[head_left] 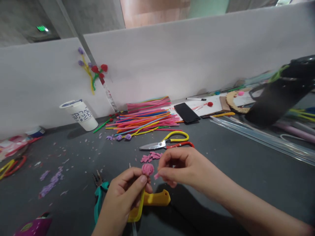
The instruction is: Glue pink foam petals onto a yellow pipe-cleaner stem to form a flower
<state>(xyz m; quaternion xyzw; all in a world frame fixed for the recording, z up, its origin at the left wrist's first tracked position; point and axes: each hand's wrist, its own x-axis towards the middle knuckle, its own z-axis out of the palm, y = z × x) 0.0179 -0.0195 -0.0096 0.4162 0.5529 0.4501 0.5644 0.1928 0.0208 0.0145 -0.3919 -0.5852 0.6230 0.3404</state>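
Observation:
My left hand (123,191) is closed round a yellow stem topped by a small pink pipe-cleaner bud (148,169), held just above the grey table (221,170). My right hand (177,167) pinches a small pink petal piece (156,176) right beside the bud. Several more pink petal pieces (150,157) lie on the table just beyond the hands. Under my hands rests a yellow-handled tool (157,198), and next to it lie teal-handled pliers (99,193).
Scissors with yellow and red handles (164,142) lie beyond the petals. A pile of coloured pipe cleaners (145,118), a black phone (187,112), a white paper cup (80,114) and purple scraps (50,182) are spread around. A black object (278,98) and clear tubes (265,139) are at right.

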